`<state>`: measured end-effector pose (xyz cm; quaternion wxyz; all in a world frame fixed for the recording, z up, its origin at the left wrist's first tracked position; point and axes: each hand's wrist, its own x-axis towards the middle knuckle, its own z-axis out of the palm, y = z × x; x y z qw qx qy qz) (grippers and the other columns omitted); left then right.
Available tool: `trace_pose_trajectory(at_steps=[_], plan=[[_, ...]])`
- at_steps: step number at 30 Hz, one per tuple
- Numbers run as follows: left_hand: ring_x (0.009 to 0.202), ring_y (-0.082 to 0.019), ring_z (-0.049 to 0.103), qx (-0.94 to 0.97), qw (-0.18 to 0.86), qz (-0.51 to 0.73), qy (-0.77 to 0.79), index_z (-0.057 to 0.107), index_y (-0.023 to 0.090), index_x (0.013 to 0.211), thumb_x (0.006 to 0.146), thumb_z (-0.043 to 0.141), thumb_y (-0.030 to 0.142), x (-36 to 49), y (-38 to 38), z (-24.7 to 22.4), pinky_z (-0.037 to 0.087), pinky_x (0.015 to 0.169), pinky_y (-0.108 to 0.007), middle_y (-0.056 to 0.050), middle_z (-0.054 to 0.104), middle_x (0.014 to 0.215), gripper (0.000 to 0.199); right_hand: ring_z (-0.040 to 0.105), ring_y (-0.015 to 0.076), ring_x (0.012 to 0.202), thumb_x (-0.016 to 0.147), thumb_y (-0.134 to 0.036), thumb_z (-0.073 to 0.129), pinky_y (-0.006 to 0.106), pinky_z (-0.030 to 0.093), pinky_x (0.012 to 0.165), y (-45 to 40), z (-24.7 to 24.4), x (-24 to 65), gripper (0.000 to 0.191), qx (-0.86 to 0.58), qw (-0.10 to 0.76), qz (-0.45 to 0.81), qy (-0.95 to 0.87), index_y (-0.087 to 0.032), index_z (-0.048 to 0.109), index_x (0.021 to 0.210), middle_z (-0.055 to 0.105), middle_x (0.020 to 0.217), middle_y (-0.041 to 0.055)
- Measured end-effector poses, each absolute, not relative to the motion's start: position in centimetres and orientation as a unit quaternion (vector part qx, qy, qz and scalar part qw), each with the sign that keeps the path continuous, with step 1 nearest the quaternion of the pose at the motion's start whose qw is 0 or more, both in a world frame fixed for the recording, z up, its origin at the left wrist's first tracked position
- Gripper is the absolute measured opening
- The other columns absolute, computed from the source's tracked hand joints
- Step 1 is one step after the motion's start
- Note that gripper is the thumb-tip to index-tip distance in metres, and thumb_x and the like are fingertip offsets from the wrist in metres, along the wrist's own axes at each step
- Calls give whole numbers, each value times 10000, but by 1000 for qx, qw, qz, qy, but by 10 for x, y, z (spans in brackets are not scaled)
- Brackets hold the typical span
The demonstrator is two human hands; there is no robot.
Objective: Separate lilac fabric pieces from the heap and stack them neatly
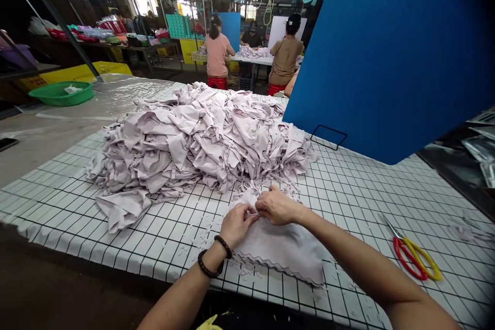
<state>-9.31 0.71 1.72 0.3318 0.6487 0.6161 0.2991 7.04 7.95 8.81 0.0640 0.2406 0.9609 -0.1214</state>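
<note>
Your table (356, 201) is white with black lines. On it you have a big heap of pale cloths (216, 134), a flat pile of cloths (286, 252) close to you, tiny scraps (204, 237), and scissors (415, 258) with red and yellow handles.

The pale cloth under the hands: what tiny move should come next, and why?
Perhaps the right hand should gently smooth the cloth while the left hand steadies it, because both hands are close together where it looks crumpled, while its nearer part lies flatter.
</note>
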Motion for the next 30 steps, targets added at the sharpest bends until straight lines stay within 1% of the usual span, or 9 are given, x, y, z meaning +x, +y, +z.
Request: trace_pose_trajectory(at_steps=[6, 12, 16, 20, 23, 30], plan=[[658, -133, 480, 648, 328, 294, 622, 631, 196, 812, 779, 601, 381, -93, 9, 16, 326, 603, -240, 12, 514, 722, 190, 516, 197, 745, 757, -188, 504, 360, 219, 763, 78, 91, 63, 105, 213, 92, -67, 970, -154, 603, 758, 616, 720, 71], [636, -130, 468, 656, 323, 292, 616, 627, 179, 738, 791, 588, 385, -94, 11, 14, 315, 579, -235, 7, 506, 702, 216, 539, 212, 734, 695, -196, 538, 384, 227, 787, 78, 95, 50, 92, 201, 134, -32, 970, -144, 607, 729, 631, 723, 90], [661, -139, 486, 657, 324, 294, 614, 642, 176, 754, 786, 597, 368, -95, 11, 12, 334, 598, -239, -8, 530, 731, 200, 550, 209, 722, 681, -212, 554, 386, 230, 804, 79, 98, 44, 106, 204, 160, -31, 965, -141, 611, 735, 630, 705, 88], [699, -148, 511, 651, 326, 303, 615, 661, 184, 783, 770, 619, 346, -95, 11, 9, 358, 632, -248, -12, 548, 764, 169, 562, 215, 732, 702, -226, 538, 388, 232, 809, 81, 99, 45, 137, 202, 166, -34, 965, -142, 617, 778, 637, 731, 95], [683, -142, 509, 649, 329, 304, 615, 668, 193, 780, 767, 622, 343, -95, 12, 8, 360, 628, -248, -3, 538, 747, 158, 567, 212, 716, 704, -222, 531, 390, 240, 799, 81, 99, 46, 147, 199, 159, -28, 967, -139, 613, 794, 641, 738, 96], [660, -139, 494, 663, 313, 285, 617, 611, 171, 650, 784, 595, 339, -94, 13, 8, 338, 588, -241, -1, 518, 695, 216, 570, 218, 727, 665, -202, 571, 406, 250, 821, 77, 99, 42, 115, 190, 171, -22, 966, -127, 617, 739, 649, 728, 106]])
